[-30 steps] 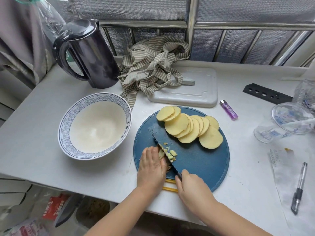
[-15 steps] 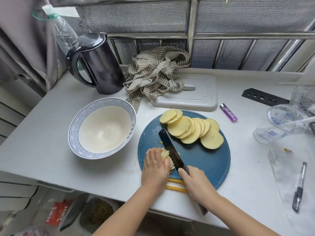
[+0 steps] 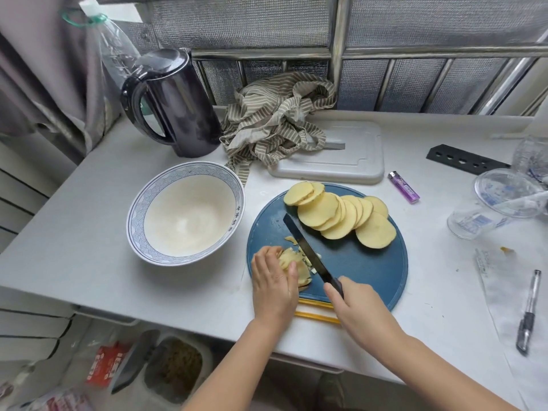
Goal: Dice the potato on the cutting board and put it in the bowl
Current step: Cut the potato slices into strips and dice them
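Right now the half-cut potato stack [image 3: 304, 274] sits lower left on the blue cutting board [image 3: 364, 271], left grip [image 3: 274, 281] curled over it. Knife [image 3: 307, 249], clamped in right grip [image 3: 360, 310], is just beside. Risks: blade nicks fingertips, or slippery stack shifts and bits scatter off the board, missing the bowl [image 3: 189, 218].

White table [image 3: 89, 232] carries bowl [image 3: 137, 209], cutting board [image 3: 361, 268], kettle [image 3: 181, 114], cloth [image 3: 272, 123], lighter [image 3: 404, 186], pen [image 3: 529, 312].

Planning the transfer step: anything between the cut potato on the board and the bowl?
Nothing visible. The cut potato lies under the left hand at the blue cutting board's left edge; the bowl stands just left of it, only bare counter between. The striped cloth's strap ends by the bowl's far rim, off that line.
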